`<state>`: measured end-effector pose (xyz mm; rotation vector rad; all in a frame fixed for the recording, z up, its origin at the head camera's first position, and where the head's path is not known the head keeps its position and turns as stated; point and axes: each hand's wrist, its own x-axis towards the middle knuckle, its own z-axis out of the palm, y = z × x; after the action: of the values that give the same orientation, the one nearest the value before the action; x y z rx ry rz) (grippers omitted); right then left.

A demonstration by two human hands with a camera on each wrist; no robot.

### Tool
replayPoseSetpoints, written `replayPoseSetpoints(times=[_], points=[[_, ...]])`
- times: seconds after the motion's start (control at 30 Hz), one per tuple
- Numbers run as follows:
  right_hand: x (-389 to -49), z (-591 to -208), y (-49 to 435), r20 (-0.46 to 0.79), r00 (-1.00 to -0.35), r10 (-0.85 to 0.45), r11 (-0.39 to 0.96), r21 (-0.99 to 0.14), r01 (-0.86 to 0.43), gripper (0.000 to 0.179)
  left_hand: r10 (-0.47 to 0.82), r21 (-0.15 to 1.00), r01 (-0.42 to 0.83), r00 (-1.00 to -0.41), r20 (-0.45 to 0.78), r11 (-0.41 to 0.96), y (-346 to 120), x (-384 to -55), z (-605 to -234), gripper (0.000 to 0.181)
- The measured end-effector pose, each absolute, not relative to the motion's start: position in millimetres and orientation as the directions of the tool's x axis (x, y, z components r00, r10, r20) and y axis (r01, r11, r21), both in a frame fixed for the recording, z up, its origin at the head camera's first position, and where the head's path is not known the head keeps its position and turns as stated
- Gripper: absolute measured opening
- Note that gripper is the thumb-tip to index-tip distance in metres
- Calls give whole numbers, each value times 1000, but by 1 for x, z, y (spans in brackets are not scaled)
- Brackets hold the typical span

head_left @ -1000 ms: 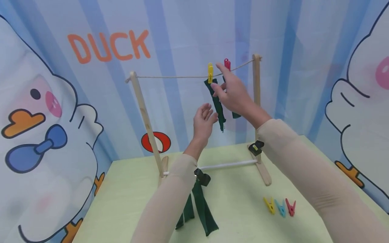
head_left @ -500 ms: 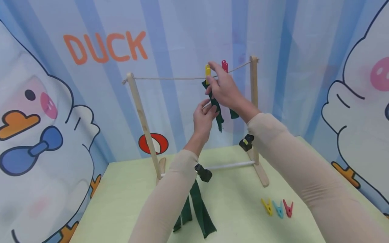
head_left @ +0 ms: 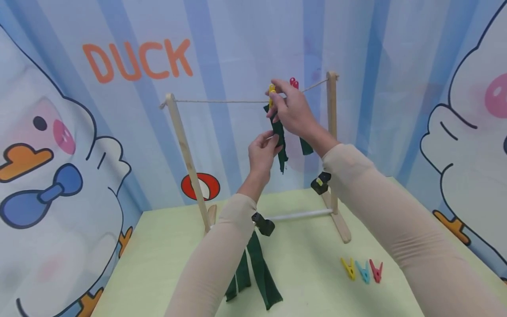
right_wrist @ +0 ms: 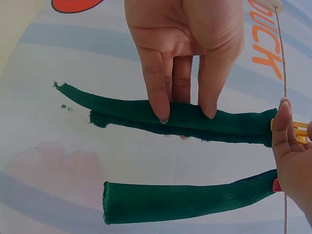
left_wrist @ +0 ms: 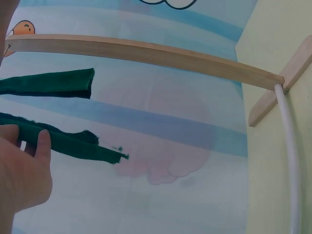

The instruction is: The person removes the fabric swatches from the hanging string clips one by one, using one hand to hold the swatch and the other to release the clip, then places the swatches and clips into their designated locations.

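My right hand [head_left: 294, 110] pinches a yellow clothespin [head_left: 271, 94] on the rope [head_left: 222, 101]. From that clothespin hangs a dark green cloth strip [right_wrist: 229, 127], its lower end frayed. My left hand [head_left: 261, 156] pinches the same strip about midway down; the right wrist view shows its fingers [right_wrist: 157, 100] on the cloth. Beside it hangs a second green strip [right_wrist: 185, 201] under a red clothespin [head_left: 294, 82], partly hidden by my right hand.
The rope runs between two wooden posts [head_left: 332, 141] joined low by a white rod [head_left: 301, 215]. More green strips [head_left: 263, 277] lie on the table [head_left: 309, 286], partly behind my left sleeve. Yellow [head_left: 348, 268], blue [head_left: 363, 272] and red clothespins [head_left: 376, 270] lie at the right.
My right hand has moved left onto the yellow clothespin and closed its fingers on it. My left hand has come up to the hanging strip and pinched it; the strip's lower end has shifted left.
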<state>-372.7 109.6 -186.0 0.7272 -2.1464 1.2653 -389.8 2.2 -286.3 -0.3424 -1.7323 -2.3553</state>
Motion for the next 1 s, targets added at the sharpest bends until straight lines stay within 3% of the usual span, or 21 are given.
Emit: replayPoseSetpoints(times=[0.47, 1.0], points=[[-374, -181, 110, 718, -692, -83, 404, -610, -682, 23, -13, 915, 291, -954, 300, -281, 2, -387, -282, 22], [-378, -173, 100, 762, -648, 8, 301, -620, -725, 19, 6, 910, 303, -948, 317, -282, -5, -387, -278, 23]])
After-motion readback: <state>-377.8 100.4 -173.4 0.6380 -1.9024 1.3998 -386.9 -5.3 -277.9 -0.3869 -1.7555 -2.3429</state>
